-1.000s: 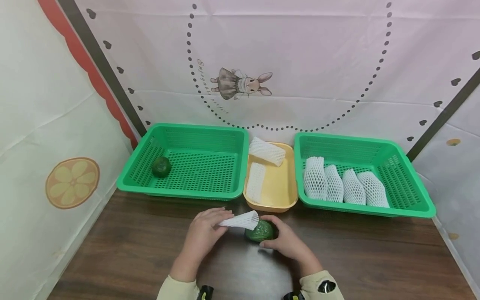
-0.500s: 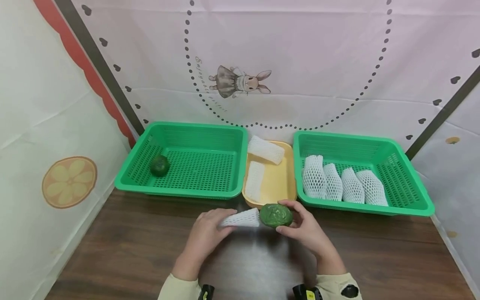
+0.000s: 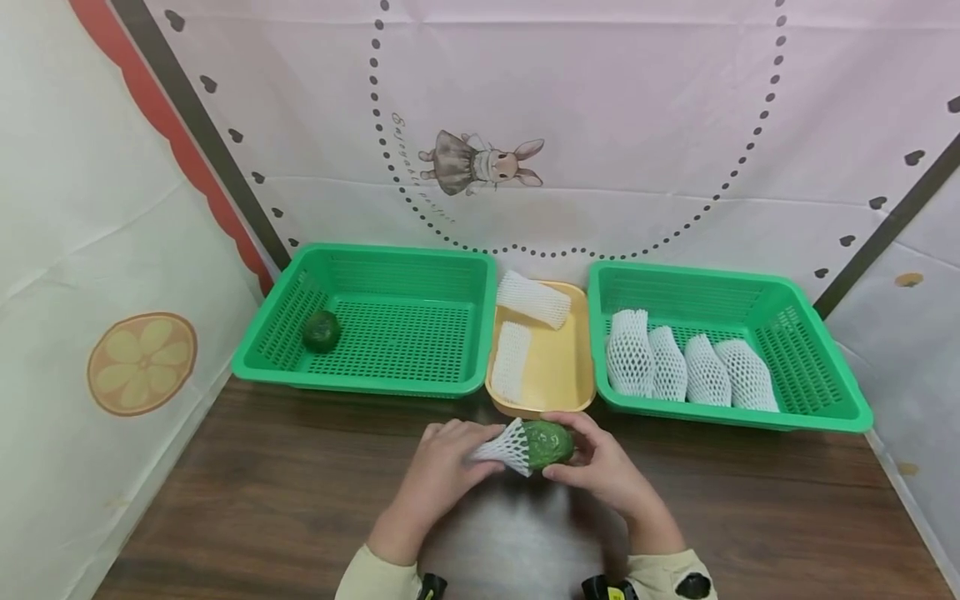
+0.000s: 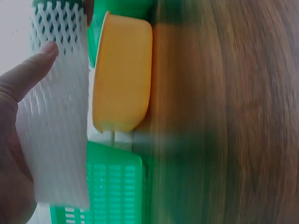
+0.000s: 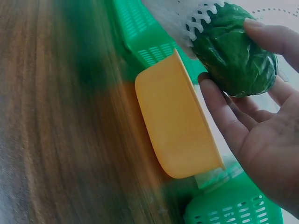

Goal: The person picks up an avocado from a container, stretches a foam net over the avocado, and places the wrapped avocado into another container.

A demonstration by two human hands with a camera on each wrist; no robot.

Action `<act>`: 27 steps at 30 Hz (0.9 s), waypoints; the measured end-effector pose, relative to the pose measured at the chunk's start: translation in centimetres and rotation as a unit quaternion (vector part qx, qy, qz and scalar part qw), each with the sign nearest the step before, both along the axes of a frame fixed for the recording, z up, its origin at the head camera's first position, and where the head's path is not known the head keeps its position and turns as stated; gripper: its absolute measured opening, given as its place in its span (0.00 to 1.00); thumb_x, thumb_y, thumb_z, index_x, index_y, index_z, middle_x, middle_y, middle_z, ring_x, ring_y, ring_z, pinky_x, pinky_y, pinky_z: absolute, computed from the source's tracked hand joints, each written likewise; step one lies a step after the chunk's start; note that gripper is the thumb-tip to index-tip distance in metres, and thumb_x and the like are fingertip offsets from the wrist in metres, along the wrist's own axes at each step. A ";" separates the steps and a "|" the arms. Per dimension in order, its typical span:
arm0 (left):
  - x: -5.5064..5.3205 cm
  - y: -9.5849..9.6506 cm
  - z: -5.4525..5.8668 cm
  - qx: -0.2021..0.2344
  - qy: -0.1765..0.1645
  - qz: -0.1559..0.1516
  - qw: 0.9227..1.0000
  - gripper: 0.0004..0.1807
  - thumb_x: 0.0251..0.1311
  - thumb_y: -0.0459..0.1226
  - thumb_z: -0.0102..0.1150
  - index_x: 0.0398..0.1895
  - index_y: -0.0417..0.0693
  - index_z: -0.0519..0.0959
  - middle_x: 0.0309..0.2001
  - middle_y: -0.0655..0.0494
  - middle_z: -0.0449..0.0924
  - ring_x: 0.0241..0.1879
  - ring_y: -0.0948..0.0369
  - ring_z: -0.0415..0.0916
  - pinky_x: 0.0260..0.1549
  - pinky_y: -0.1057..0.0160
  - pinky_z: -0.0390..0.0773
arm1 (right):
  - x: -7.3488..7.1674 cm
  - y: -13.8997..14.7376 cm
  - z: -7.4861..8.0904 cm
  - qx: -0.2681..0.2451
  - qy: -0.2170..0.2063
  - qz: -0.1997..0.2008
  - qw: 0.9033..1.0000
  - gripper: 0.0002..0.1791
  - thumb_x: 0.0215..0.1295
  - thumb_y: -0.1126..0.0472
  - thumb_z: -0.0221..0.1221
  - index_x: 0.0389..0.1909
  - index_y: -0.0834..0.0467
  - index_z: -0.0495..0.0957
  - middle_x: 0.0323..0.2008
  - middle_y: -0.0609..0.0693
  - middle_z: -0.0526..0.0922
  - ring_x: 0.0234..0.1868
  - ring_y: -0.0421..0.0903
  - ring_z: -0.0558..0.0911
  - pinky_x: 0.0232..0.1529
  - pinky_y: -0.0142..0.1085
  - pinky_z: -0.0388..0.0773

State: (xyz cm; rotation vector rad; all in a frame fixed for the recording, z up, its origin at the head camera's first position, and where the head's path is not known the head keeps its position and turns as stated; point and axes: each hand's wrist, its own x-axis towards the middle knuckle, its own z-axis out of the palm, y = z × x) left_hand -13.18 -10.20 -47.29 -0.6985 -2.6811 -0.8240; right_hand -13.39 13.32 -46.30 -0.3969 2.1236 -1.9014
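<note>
My left hand (image 3: 448,463) grips a white foam net sleeve (image 3: 507,450) above the table, thumb along its side in the left wrist view. The open end of the sleeve covers one end of a dark green avocado (image 3: 551,443). From the other side my right hand (image 3: 604,472) holds the avocado between thumb and fingers. In the right wrist view, shiny clear film wraps the avocado (image 5: 236,56), and the net's stretched edge (image 5: 198,21) lies over its end.
A green basket (image 3: 367,387) at the left holds another avocado (image 3: 322,332). The yellow tray (image 3: 555,367) in the middle has two flat foam sleeves (image 3: 512,360). At the right, a second green basket (image 3: 817,367) contains several net-wrapped pieces (image 3: 630,354). A printed cloth hangs behind.
My right hand lifted the avocado off the table and brought it against the sleeve's mouth. The sleeve has now slipped over its end, and my left hand has shifted right.
</note>
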 end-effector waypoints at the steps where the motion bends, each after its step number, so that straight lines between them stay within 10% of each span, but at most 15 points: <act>1: 0.0 0.1 0.1 -0.003 -0.006 -0.004 1.000 0.27 0.41 0.48 0.70 0.49 0.55 0.80 0.40 0.63 0.82 0.41 0.63 0.74 0.41 0.59 0.66 | 0.0 -0.1 0.0 0.003 0.000 0.001 1.000 0.32 0.50 0.70 0.67 0.59 0.63 0.68 0.55 0.59 0.67 0.50 0.53 0.73 0.47 0.37 0.74; 17: 0.1 2.1 0.5 -0.051 -0.025 -0.050 0.997 0.44 0.39 0.52 0.72 0.62 0.51 0.67 0.57 0.57 0.72 0.55 0.58 0.68 0.49 0.54 0.67 | 0.1 -0.6 -0.3 0.085 0.037 -0.026 0.995 0.32 0.44 0.61 0.72 0.55 0.56 0.74 0.51 0.52 0.77 0.49 0.47 0.74 0.47 0.42 0.72; 27: -0.6 2.2 0.6 -0.059 0.013 -0.051 0.997 0.43 0.38 0.51 0.73 0.61 0.53 0.68 0.56 0.58 0.73 0.54 0.59 0.69 0.48 0.55 0.67 | -0.4 1.1 -0.9 -0.009 -0.033 -0.090 0.995 0.16 0.54 0.69 0.64 0.43 0.72 0.77 0.38 0.55 0.82 0.31 0.46 0.81 0.33 0.40 0.80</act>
